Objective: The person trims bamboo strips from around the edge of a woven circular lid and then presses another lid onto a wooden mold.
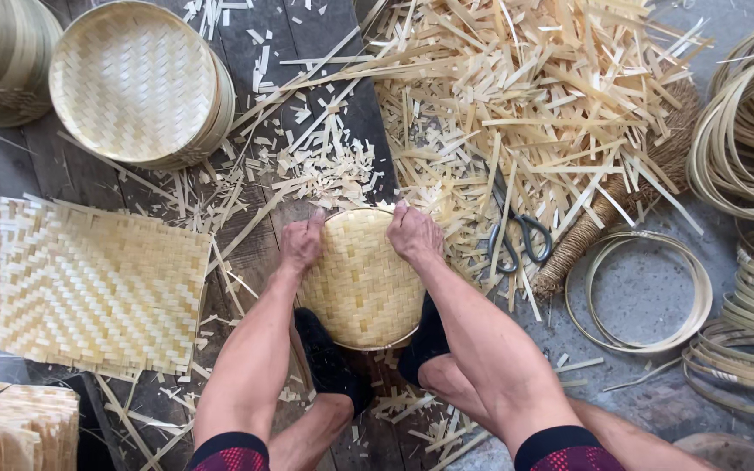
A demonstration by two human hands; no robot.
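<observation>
A round woven bamboo tray (361, 288) lies on the dark wooden floor between my feet. My left hand (302, 242) grips its upper left rim. On the upper right rim sits my right hand (414, 233), fingers curled over the edge. A thin hoop runs around the tray's lower edge. Both of my feet in black socks (332, 359) press against the tray's lower sides.
A square woven mat (89, 288) lies to the left. Finished round trays (137, 83) are stacked at top left. Scissors (519, 234) rest in a pile of bamboo strips (525, 96). Bamboo hoops (643, 292) lie on the right, coils (748, 122) farther right.
</observation>
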